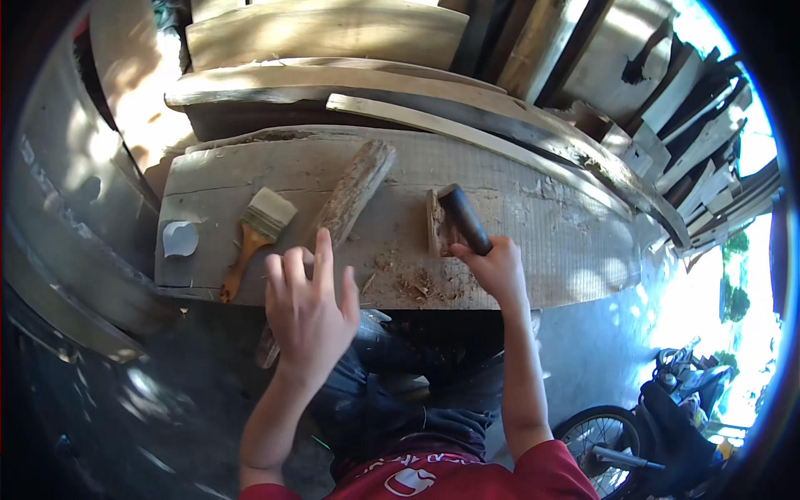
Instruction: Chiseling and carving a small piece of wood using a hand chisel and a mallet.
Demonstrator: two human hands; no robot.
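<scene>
My left hand (308, 300) is raised above the near edge of the wooden bench top (567, 225), fingers spread and nothing in them. Beyond its fingertips a long rough stick of wood (358, 187) lies slanting; its lower end shows below the hand. My right hand (498, 271) is closed around the near end of a black cylinder (465, 218), perhaps a tool's handle. A small rough brown wooden block (437, 225) lies against the cylinder's left side, close to my thumb. Whether the two are joined I cannot tell. Left of the stick rests a wide paintbrush (262, 229) with a wooden handle.
A white round piece (179, 239) lies at the bench's left. Wood shavings (421, 285) are scattered near the front edge. A thin wooden strip (467, 133) and stacked boards (325, 46) line the far side. A motorbike (650, 417) stands at the lower right.
</scene>
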